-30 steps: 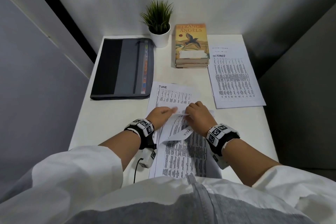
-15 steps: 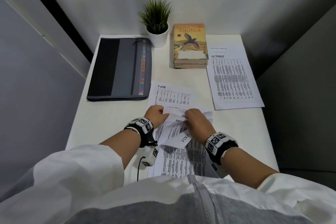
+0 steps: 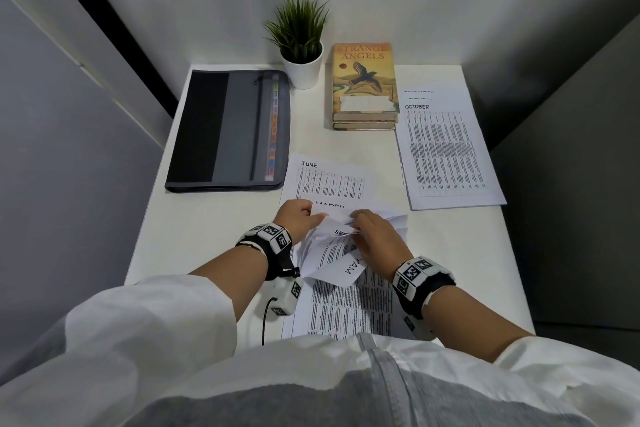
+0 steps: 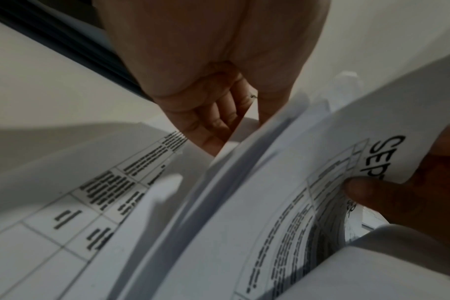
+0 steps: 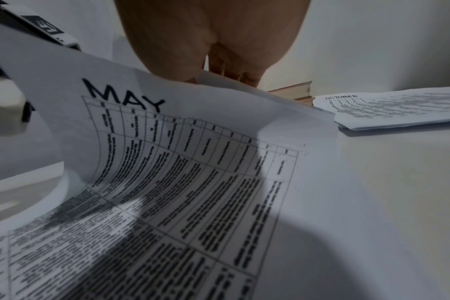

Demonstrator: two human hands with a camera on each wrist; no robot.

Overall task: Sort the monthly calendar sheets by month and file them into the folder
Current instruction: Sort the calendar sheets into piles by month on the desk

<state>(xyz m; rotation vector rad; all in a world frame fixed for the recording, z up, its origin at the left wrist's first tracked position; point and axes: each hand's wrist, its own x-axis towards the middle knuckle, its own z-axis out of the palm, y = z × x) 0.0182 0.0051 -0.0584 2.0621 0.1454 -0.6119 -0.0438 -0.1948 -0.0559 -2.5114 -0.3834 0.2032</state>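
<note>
The loose stack of white printed calendar sheets [image 3: 341, 302] lies at the near edge of the white table [image 3: 207, 218], its top ends lifted and fanned. The sheet headed MAY [image 5: 167, 162] is folded back toward the person; beneath it a sheet whose heading begins SEP [image 4: 321, 182] is exposed, and one headed MARCH [image 3: 330, 206] lies flat under the far end.

The left hand [image 3: 299, 218] has its fingers curled around the left edge of the lifted sheets. The right hand [image 3: 375, 237] pinches sheet tops between thumb and fingers.

Step in hand, as judged: leafing through the unsorted stack to read the headings. Sorting is incomplete and nothing appears filed.

A JUNE sheet [image 3: 329, 180] lies flat just beyond the stack. A pile topped by OCTOBER [image 3: 446, 149] occupies the right edge. The closed grey and black zip folder [image 3: 228, 130] lies at the far left corner.

Next move: separate one sheet, without dragging its neighbours, and lay it on the pile where its month belongs.
</note>
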